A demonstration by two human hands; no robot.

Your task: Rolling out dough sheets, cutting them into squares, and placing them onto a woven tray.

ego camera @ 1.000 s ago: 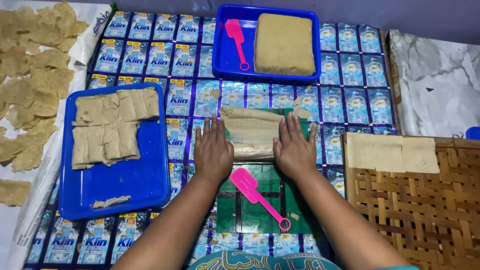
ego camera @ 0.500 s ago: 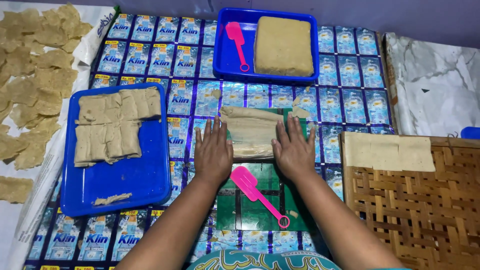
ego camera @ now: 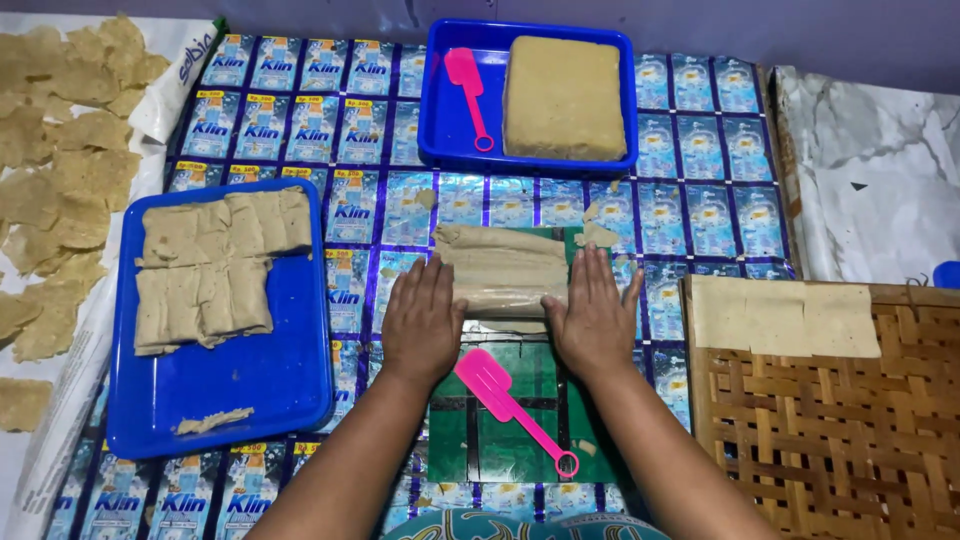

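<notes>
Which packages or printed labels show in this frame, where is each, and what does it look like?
Sachet mat: covers the work surface under the trays and both hands; rows of small rectangular packets joined edge to edge, blue and white with shiny purple seams.
White plastic wrapper: upper left, at the mat's edge beside the thin tan sheets; long, crumpled, white with green print.
No signs or screens are in view.

2 blue trays [ego camera: 220,400], 2 pink spatulas [ego camera: 505,395], 1 dough block [ego camera: 563,95] (tan), 2 hands [ego camera: 422,325].
</notes>
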